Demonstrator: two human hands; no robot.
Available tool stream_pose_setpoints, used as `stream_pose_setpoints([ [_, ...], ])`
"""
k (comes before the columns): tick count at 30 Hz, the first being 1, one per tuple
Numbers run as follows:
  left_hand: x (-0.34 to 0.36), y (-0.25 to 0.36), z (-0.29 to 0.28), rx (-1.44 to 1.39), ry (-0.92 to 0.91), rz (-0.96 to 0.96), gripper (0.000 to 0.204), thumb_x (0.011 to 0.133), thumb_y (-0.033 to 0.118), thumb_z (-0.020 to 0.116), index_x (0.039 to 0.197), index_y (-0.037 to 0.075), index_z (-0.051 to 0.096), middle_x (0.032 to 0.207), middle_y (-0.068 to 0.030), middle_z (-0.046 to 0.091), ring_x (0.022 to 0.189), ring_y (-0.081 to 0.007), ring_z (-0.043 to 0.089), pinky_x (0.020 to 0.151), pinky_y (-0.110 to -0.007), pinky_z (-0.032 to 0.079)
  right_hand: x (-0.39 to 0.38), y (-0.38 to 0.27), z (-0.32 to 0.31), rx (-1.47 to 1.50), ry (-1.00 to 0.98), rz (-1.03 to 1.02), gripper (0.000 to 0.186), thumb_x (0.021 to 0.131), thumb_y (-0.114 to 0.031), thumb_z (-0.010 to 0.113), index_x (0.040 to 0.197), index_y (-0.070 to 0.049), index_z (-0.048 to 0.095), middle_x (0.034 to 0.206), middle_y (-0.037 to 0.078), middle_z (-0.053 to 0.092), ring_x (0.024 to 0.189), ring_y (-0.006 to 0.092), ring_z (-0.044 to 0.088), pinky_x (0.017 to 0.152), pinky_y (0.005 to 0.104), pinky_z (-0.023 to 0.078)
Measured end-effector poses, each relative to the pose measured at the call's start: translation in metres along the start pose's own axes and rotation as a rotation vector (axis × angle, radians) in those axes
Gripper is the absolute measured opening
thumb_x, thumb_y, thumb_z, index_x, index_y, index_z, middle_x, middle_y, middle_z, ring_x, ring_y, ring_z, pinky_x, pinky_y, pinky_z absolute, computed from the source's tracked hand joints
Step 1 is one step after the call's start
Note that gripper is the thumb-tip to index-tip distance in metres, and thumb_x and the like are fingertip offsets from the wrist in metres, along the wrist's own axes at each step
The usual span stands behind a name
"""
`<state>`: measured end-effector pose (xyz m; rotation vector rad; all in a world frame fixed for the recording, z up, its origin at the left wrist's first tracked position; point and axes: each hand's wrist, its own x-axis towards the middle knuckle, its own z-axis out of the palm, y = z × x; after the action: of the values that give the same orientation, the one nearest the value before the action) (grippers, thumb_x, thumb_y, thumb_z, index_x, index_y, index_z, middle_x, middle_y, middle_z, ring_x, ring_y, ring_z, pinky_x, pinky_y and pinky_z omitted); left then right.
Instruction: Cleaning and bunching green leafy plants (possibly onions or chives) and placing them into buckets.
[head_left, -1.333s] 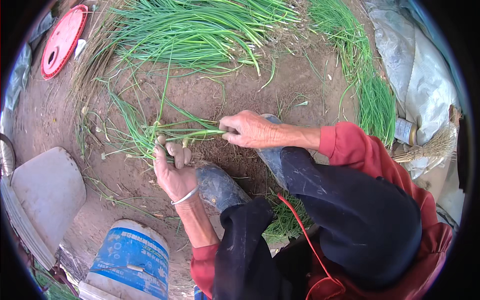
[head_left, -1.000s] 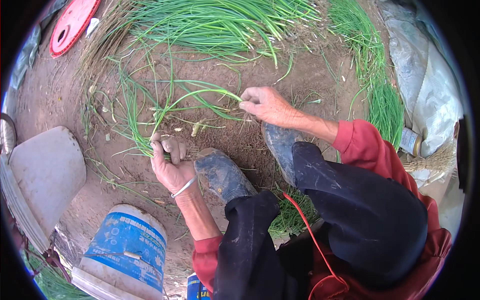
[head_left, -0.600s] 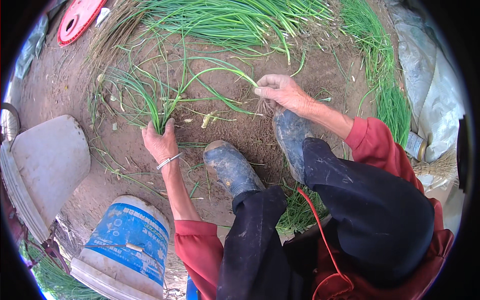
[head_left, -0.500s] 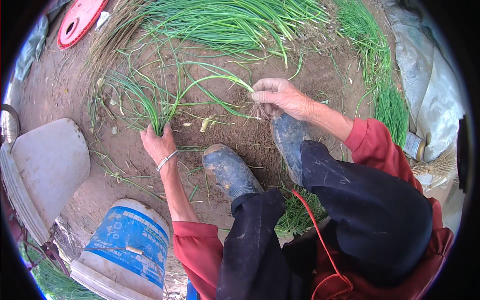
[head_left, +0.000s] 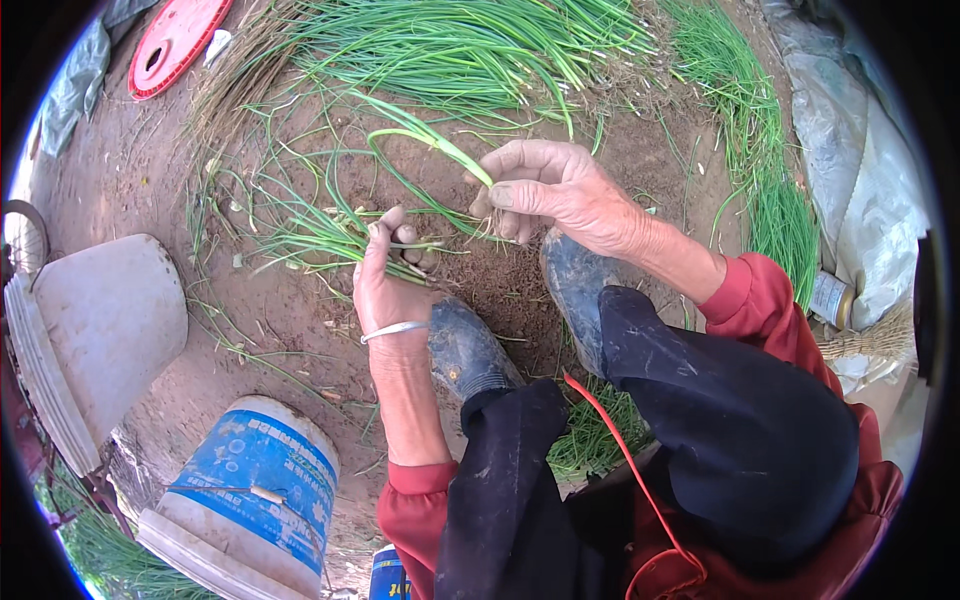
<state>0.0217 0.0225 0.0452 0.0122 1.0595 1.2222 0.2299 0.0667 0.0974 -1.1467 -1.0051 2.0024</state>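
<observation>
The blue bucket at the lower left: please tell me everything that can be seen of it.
The blue bucket looks like plastic, with a blue wall bearing pale print and a whitish rim at its lower end. It lies tilted on bare brown soil, near the person's left elbow, dusty and scuffed. A thin stick-like piece rests across its wall. Neither of the hands touches it. A pale grey overturned tub sits just above it; whether they touch is unclear.
</observation>
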Motion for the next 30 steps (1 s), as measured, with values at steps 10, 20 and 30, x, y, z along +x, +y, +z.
stream_pose_setpoints([
  [10, -0.013, -0.025, 0.017, -0.11, -0.352, -0.081, 0.053, 0.095, 0.03, 0.044, 0.136, -0.002, 0.033, 0.139, -0.0176, 0.038, 0.13, -0.0317, 0.036, 0.108, -0.047, 0.029, -0.01, 0.031, 0.012, -0.534, 0.026, -0.105, 0.019, 0.079, -0.016, 0.065, 0.091, -0.001, 0.066, 0.077, 0.01, 0.067, 0.072, 0.0147, 0.063, 0.069, 0.0307, 0.049],
  [20, -0.025, -0.03, 0.024, -0.2, -0.481, -0.003, 0.026, 0.096, 0.021, 0.041, 0.116, 0.008, 0.052, 0.136, -0.0134, 0.044, 0.133, -0.0316, 0.03, 0.109, -0.051, 0.025, -0.03, 0.033, 0.021, -1.023, 0.097, -0.612, 0.041, 0.078, -0.039, 0.066, 0.094, -0.001, 0.058, 0.076, 0.016, 0.058, 0.075, 0.0384, 0.057, 0.069, 0.0486, 0.044],
  [30, -0.069, -0.015, 0.092, 0.188, -0.666, -0.018, 0.025, 0.096, 0.02, 0.043, 0.116, 0.008, 0.051, 0.139, -0.0188, 0.037, 0.131, -0.0357, 0.031, 0.107, -0.054, 0.026, -0.086, -0.026, 0.011, -0.862, -0.04, -0.336, 0.03, 0.088, -0.022, 0.054, 0.099, 0.004, 0.045, 0.084, 0.026, 0.058, 0.084, 0.045, 0.055, 0.071, 0.0513, 0.042],
])
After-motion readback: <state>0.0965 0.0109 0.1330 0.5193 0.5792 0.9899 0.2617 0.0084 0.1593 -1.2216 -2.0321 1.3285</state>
